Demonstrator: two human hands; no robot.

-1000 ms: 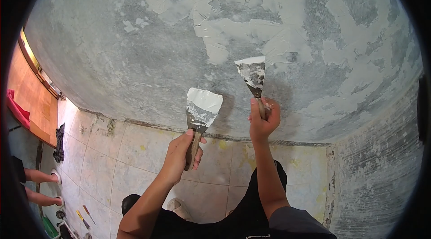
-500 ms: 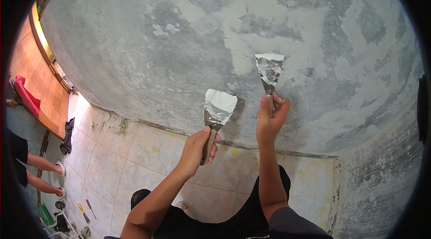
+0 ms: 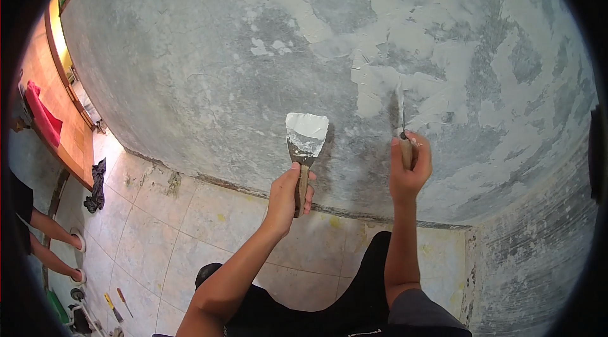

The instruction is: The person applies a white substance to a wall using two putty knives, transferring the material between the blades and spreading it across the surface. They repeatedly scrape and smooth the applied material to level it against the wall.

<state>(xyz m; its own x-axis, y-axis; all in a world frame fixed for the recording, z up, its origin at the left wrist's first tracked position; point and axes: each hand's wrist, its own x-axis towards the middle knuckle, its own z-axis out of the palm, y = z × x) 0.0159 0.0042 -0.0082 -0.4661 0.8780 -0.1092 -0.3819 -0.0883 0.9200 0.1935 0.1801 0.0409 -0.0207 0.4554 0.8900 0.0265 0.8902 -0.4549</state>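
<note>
Paste [image 3: 307, 124] is seemingly being spread on the wall [image 3: 190, 64], an edge-on scraper [image 3: 403, 112] being gripped by the closed right hand [image 3: 411, 172], a loaded scraper [image 3: 305, 146] by the closed left hand [image 3: 285, 197]; a flatter blade is likely being needed.

Bare tiled floor [image 3: 196, 223] lies open left of the knees. Beyond it, a screwdriver [image 3: 125, 302] and yellow-handled tool [image 3: 113, 307] obstruct the way.

We are facing a patchy grey wall [image 3: 209, 77] above pale floor tiles [image 3: 149, 235]; light is brightening the left.
</note>
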